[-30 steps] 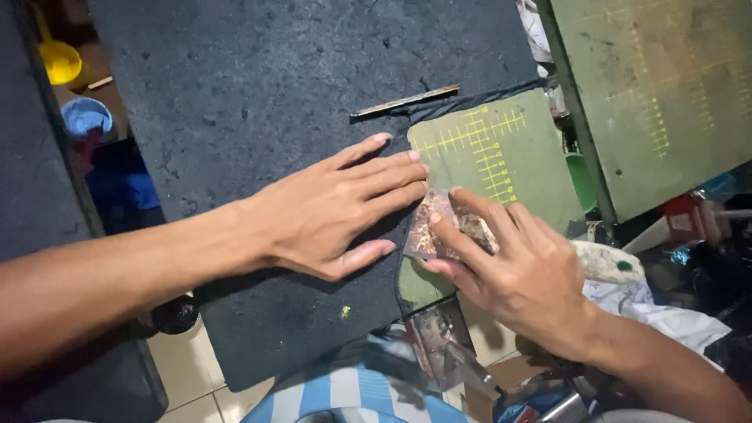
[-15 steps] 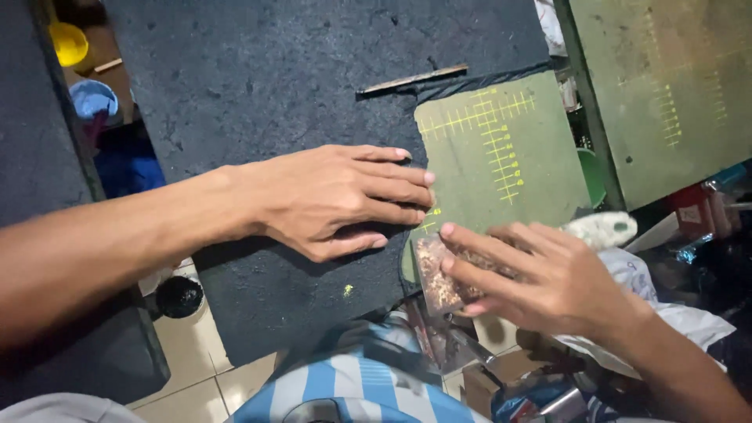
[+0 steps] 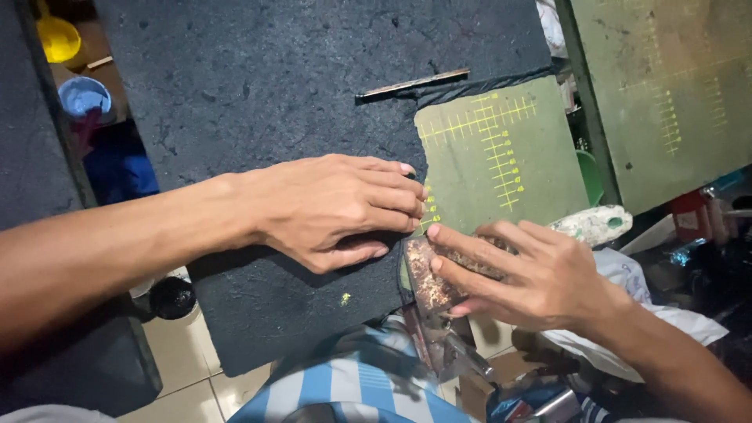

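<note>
Pressing flat on the dark sheet (image 3: 258,94), the left hand (image 3: 337,207) lies palm down near the sheet's right edge, fingers together and stretched toward the green cutting mat (image 3: 501,157); nothing is pinched, it only bears down. The sheet reads as soft, thin and floppy (felt or rubbery foam, hard to tell which), light enough to slide, so a flat palm close to the working edge looks the sensible way to keep it still. It lies spread across the work surface and partly over the mat's left edge.

The right hand (image 3: 540,274) rests fingers-down on a rusty, speckled metal blade (image 3: 431,286), just beside the left fingertips. Fingers are extended and laid on top, not wrapped round; thumb side is hidden, so whether it truly clamps the piece I cannot tell. The blade looks stiff, rough and probably sharp-edged, best pushed from the flat face.

A thin metal strip (image 3: 413,83) lies above on the sheet, well apart. A yellow cup (image 3: 58,37) and a blue cup (image 3: 83,95) sit at top left below the table. A striped shirt (image 3: 345,384) shows at the bottom.
</note>
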